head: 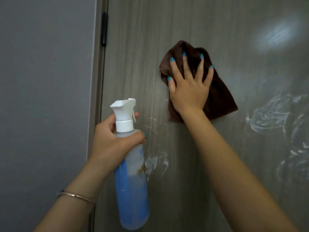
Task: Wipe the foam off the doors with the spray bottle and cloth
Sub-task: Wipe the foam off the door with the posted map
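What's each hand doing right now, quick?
Left hand: closed around the neck of the spray bottle, holding it up.
Right hand: open, fingers spread, pressing the brown cloth flat against the door.

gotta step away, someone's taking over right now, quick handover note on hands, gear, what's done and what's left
Left hand grips the spray bottle by its neck, held up near the door.
Right hand presses the brown cloth flat on the door, fingers spread.
Done: the stretch around the cloth looks mostly wiped.
Left: foam smears beside the bottle, and bigger swirls at the right.
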A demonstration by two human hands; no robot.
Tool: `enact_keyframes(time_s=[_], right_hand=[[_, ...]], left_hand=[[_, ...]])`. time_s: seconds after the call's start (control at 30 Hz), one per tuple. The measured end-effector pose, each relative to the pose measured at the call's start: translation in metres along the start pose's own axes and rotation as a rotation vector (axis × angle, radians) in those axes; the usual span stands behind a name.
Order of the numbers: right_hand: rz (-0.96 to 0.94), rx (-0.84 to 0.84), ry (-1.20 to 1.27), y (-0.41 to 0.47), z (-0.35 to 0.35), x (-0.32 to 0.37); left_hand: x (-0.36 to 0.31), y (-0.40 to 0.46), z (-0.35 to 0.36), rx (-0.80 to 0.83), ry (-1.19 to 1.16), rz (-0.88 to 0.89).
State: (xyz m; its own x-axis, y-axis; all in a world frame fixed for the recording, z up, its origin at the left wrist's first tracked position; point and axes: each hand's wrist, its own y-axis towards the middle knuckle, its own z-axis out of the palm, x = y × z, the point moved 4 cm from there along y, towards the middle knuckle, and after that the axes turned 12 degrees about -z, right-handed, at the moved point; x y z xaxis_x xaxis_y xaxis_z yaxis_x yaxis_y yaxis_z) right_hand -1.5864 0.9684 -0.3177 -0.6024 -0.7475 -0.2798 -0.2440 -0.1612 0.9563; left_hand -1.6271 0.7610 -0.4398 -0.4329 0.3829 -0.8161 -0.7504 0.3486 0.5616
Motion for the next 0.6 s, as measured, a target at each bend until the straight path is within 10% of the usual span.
enact_keyframes(time_s=[0.6], right_hand=[[-0.117, 0.06, -0.106, -0.159, 0.024, 0.089]], left_hand=[[0.04, 0.046, -0.065, 0.071, 0.003, 0.035]])
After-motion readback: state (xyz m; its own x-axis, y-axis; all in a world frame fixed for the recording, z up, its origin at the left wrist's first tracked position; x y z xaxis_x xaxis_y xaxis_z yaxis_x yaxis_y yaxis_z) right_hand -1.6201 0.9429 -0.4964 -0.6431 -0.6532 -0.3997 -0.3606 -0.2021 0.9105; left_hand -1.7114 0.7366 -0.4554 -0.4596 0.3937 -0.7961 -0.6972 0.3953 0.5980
